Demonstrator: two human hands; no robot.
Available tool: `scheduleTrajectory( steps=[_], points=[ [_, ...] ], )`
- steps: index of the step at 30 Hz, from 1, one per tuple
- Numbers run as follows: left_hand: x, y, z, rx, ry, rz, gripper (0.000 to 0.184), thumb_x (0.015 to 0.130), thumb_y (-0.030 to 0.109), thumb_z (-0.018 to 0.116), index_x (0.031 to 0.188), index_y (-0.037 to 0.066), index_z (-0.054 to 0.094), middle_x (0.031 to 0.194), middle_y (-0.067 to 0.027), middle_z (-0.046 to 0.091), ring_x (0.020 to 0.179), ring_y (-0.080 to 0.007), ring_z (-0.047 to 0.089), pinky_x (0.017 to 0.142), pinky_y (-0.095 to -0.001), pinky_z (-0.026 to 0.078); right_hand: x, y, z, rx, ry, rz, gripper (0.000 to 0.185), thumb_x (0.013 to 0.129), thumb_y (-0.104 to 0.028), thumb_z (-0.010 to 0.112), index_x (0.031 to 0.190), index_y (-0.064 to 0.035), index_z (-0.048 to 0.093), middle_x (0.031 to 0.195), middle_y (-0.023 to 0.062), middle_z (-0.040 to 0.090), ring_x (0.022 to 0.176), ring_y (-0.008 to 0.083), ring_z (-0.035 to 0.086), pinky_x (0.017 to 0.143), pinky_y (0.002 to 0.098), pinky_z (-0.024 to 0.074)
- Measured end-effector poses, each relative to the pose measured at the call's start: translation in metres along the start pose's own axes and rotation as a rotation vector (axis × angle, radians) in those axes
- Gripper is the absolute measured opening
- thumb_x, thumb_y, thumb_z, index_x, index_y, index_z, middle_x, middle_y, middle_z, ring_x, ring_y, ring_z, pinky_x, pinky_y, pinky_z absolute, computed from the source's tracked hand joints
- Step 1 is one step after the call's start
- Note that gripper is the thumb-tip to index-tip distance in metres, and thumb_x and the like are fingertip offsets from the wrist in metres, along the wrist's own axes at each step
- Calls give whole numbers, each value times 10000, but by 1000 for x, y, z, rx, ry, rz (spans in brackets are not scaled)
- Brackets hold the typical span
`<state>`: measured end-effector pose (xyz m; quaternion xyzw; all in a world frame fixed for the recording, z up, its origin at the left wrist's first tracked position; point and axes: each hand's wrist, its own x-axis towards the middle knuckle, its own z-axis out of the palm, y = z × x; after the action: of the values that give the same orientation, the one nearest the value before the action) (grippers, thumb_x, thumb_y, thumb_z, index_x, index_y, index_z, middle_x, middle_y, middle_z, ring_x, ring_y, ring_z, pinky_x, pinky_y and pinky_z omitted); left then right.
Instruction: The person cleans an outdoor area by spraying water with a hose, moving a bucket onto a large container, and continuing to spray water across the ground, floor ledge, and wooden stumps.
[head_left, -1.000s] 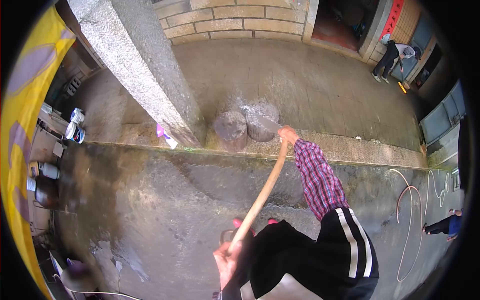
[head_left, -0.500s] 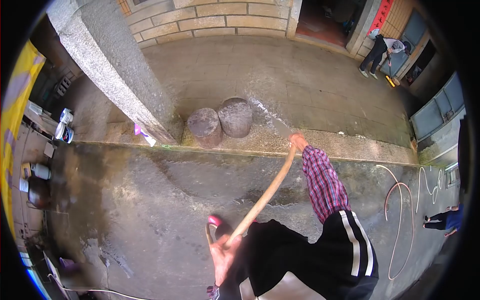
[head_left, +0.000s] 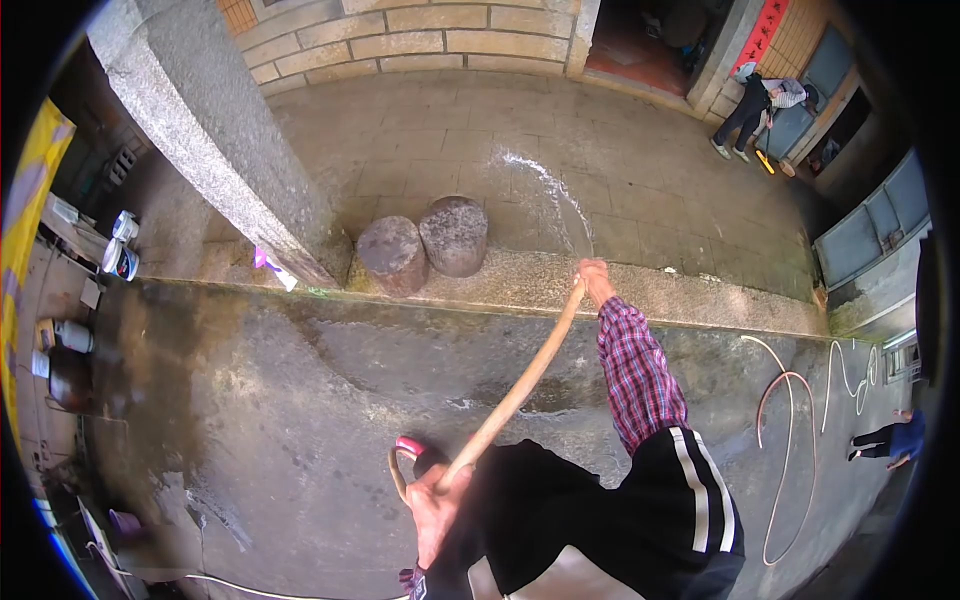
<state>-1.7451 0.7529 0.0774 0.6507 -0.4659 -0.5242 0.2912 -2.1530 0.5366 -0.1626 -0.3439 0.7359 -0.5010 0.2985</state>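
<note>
my left hand (head_left: 432,510) + right hand (head_left: 594,276) both grip the hose (head_left: 530,377) | tight bend might kink, choking spray (head_left: 550,182) past step's edge (head_left: 720,294)

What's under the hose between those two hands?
Grey ground shows on both sides of the hose, and the stone ledge near the right hand. Whatever lies directly under it is covered.

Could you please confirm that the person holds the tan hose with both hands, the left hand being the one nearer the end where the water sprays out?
Not quite: the right hand is nearer the spraying end, not the left hand, as the head view shows. Both hands do hold the tan hose, and water is spraying out.
</note>
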Motion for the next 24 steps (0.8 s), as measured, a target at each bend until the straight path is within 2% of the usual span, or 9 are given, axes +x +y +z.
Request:
scheduleTrajectory(
  steps=[1,4,8,11,14,16,20,23,24],
  points=[
    [2,-2,1,11,-6,16,261,691,234,646,672,-18,581,502,45,394,481,-59,306,426,-235,230,-5,-14,0,126,138,304,205,667,-55,478,470,1,488,443,66,472,413,161,491,380,284,368],
    [9,-11,3,64,-22,8,269,691,244,645,665,-15,578,495,44,384,481,-61,305,425,-236,231,32,67,-15,113,75,65,169,659,-63,499,503,0,504,459,75,488,423,160,502,383,279,374],
    [17,-4,8,57,-25,72,270,688,245,649,651,-11,573,487,43,376,479,-61,301,425,-234,231,1,20,-36,557,60,200,166,665,-100,507,526,-11,514,479,86,507,432,164,511,377,281,376],
    [24,-5,8,83,-58,86,259,685,238,652,644,-6,572,482,42,371,475,-60,297,426,-234,231,20,71,-58,353,73,80,186,680,-114,496,523,-15,510,488,91,511,427,171,512,372,285,381],
    [31,-5,9,137,-101,144,245,688,222,650,643,-6,572,479,44,374,472,-58,302,427,-231,236,28,100,-81,-243,103,-14,217,701,-103,462,508,-9,496,480,85,497,416,169,502,364,283,379],
    [31,-3,9,63,-119,79,237,692,214,646,648,-8,574,477,43,380,473,-59,315,429,-228,245,-1,46,-74,400,258,319,227,713,-95,445,509,0,479,483,89,496,428,166,510,375,276,390],
    [30,-1,10,62,-152,96,241,693,216,646,646,-9,573,481,42,386,474,-57,322,430,-223,251,-19,20,-79,498,153,169,239,736,-102,420,519,-9,456,486,102,486,420,173,502,377,277,397],
    [29,-3,6,163,-175,106,239,672,223,654,705,-7,596,454,-15,441,444,-79,374,432,-245,320,31,96,-91,209,31,107,227,749,-96,401,539,-20,438,481,101,458,390,189,467,353,292,381],
    [29,-12,7,152,-195,57,243,674,232,652,720,-1,598,447,-16,439,435,-83,371,424,-250,318,-13,2,-76,508,164,287,207,759,-84,376,558,-38,396,481,101,431,371,198,436,331,304,365]
  ],
)
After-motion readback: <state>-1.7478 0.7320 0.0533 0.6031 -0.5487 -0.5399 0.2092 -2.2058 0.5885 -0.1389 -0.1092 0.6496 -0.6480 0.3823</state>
